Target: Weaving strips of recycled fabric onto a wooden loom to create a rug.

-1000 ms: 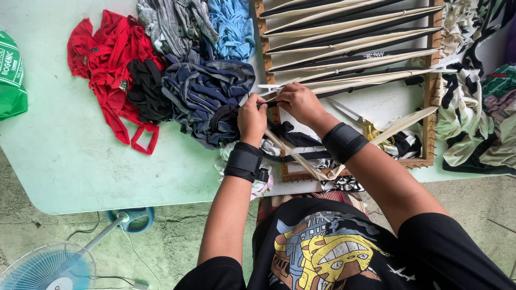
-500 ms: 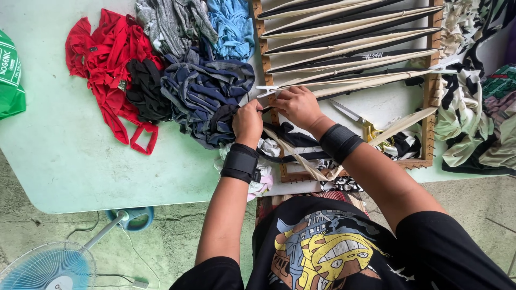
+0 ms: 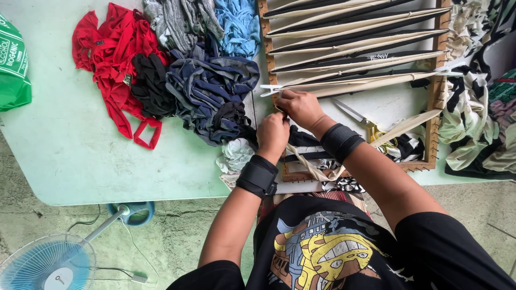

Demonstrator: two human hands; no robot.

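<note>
Concrete floor at bottom, with a pale blue electric fan [image 3: 45, 264] lying at lower left and its round base [image 3: 130, 212] just under the table edge. Above it, pale green tabletop [image 3: 64, 161].

Left hand [image 3: 272, 135], black wrist wrap, fingers curled shut on a cream fabric strip [image 3: 309, 164] at the left rail of the rectangular wooden weaving frame [image 3: 434, 91]. Right hand [image 3: 301, 107], also wrapped, sits just above and touching the left; fingers pinched closed at the same spot on the rail. Exactly what the right fingertips hold can't be told, hidden by the knuckles. The strip runs down from under the hands toward the near edge of the frame.

Right of the hands, inside the frame: gold-handled scissors [image 3: 371, 126] flat on the table, near the right forearm. Another loose cream strip [image 3: 411, 122] angles up to the right rail.

Farther up the frame: rows of cream and black strips [image 3: 355, 37] stretched side to side.

Left of the frame, touching it: pile of navy, black, grey and light blue cloth scraps [image 3: 209, 80]. Red cloth [image 3: 113, 53] beyond that. Green plastic bag [image 3: 13, 70] at far left edge. Black-and-white patterned fabric heap [image 3: 473, 96] right of the frame.
</note>
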